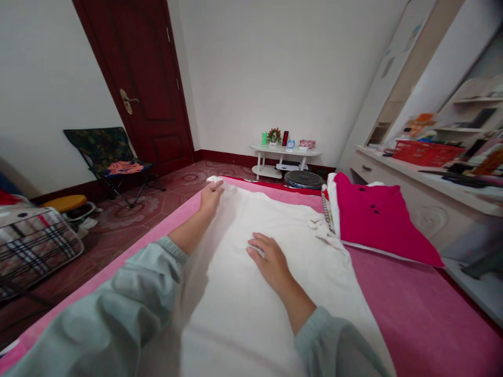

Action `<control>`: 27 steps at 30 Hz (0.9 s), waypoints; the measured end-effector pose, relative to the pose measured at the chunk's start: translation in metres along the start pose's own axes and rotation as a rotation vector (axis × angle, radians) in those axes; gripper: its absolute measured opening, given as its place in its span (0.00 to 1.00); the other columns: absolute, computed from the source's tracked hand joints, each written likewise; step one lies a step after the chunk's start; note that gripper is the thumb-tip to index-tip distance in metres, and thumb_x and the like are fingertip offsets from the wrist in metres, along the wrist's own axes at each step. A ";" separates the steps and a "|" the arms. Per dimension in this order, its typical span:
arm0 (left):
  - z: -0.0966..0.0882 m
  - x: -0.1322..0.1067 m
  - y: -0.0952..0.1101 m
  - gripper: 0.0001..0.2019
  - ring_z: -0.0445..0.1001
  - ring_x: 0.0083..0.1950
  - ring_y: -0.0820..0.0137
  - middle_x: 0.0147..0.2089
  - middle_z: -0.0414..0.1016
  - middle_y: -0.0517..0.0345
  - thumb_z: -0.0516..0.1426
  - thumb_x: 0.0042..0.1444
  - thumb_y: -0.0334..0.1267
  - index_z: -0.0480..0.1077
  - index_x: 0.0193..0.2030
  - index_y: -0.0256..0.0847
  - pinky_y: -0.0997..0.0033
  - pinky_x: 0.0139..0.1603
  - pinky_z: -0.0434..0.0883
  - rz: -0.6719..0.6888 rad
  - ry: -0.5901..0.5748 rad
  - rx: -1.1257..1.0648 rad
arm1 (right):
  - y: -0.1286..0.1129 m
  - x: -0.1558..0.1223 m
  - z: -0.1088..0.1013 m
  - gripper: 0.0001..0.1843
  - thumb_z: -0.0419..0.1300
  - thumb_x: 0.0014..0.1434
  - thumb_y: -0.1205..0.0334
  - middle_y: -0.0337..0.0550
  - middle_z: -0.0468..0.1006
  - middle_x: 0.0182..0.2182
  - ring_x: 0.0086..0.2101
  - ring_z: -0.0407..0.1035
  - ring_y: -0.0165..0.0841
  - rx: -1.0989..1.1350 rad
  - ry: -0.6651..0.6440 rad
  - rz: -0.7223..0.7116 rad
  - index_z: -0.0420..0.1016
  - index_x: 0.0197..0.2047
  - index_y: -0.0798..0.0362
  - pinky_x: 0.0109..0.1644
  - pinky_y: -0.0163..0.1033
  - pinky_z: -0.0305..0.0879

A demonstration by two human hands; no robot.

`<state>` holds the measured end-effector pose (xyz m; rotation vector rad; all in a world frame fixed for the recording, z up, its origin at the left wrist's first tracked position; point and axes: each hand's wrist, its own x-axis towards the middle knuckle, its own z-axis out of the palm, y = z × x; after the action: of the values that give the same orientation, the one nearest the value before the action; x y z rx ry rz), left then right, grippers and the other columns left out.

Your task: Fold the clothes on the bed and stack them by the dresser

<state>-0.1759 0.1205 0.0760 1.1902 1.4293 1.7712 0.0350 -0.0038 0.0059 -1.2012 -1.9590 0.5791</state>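
A white garment (275, 293) lies spread out on a pink bed cover (412, 314). My left hand (210, 196) reaches to its far left corner and pinches a raised fold of the white cloth between closed fingers. My right hand (269, 259) rests flat on the middle of the garment, palm down, fingers stretched out and apart. Both arms wear pale grey-green sleeves.
A folded magenta garment (377, 220) with dark buttons lies at the right. Beyond the bed are a white low table (285, 154) with small items, a dark red door (145, 84), a folding chair (108, 154) and, at the right, a white dresser (428, 193) with a red basket (426, 153).
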 end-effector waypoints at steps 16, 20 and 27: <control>-0.008 -0.097 0.000 0.30 0.75 0.38 0.63 0.44 0.76 0.47 0.62 0.46 0.50 0.71 0.54 0.36 0.68 0.38 0.70 0.051 -0.784 0.436 | 0.033 0.007 -0.005 0.22 0.58 0.52 0.53 0.53 0.74 0.48 0.48 0.70 0.40 0.489 0.389 0.243 0.69 0.48 0.55 0.53 0.47 0.66; -0.104 -0.117 0.022 0.23 0.71 0.31 0.68 0.32 0.75 0.58 0.66 0.38 0.48 0.75 0.43 0.43 0.72 0.33 0.65 0.085 -0.762 0.746 | 0.033 0.009 -0.006 0.26 0.60 0.49 0.52 0.54 0.70 0.51 0.46 0.71 0.40 0.529 0.349 0.295 0.66 0.50 0.54 0.52 0.47 0.67; -0.205 -0.166 0.055 0.16 0.69 0.29 0.69 0.29 0.73 0.60 0.62 0.43 0.51 0.74 0.34 0.42 0.74 0.28 0.59 -0.113 -0.894 0.970 | 0.035 0.058 -0.020 0.50 0.67 0.42 0.58 0.44 0.74 0.39 0.24 0.73 0.32 0.614 0.229 0.605 0.48 0.65 0.43 0.29 0.45 0.74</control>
<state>-0.2795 -0.1284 0.0741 1.9435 1.6765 0.2198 0.0542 0.0631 0.0149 -1.3584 -1.0771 1.1855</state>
